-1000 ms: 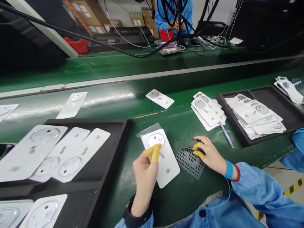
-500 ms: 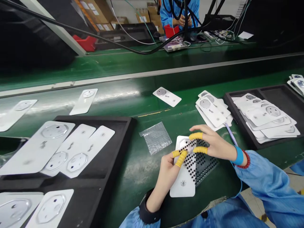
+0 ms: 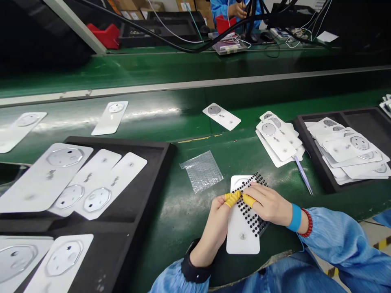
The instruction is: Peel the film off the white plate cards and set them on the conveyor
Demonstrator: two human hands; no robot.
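A clear sheet of black dots (image 3: 249, 211) lies slantwise over a white rectangular panel (image 3: 242, 238) on the green bench in front of me. My left hand (image 3: 220, 211) pinches the sheet's left edge between thumb and finger, both in yellow finger cots. From the other side my right hand (image 3: 269, 203) grips the same sheet, its yellow-cotted thumb near the left fingertips and its other fingers folded over the top. Whether a single dot is between the fingertips cannot be seen. The panel's round recess is partly covered by the sheet.
Bubble wrap (image 3: 203, 173) lies left of the panel. Tweezers (image 3: 303, 175) rest beside a pile of panels (image 3: 277, 140). Black trays (image 3: 155, 171) with panels stand left and right. Single panels (image 3: 221, 116) lie farther back. Beyond the ledge, a co-worker's hands (image 3: 238, 10) show.
My right hand's fingers, spread before, have closed down over the sheet. The sheet has turned and its upper end now sticks out above my right hand. The camera view has shifted slightly.
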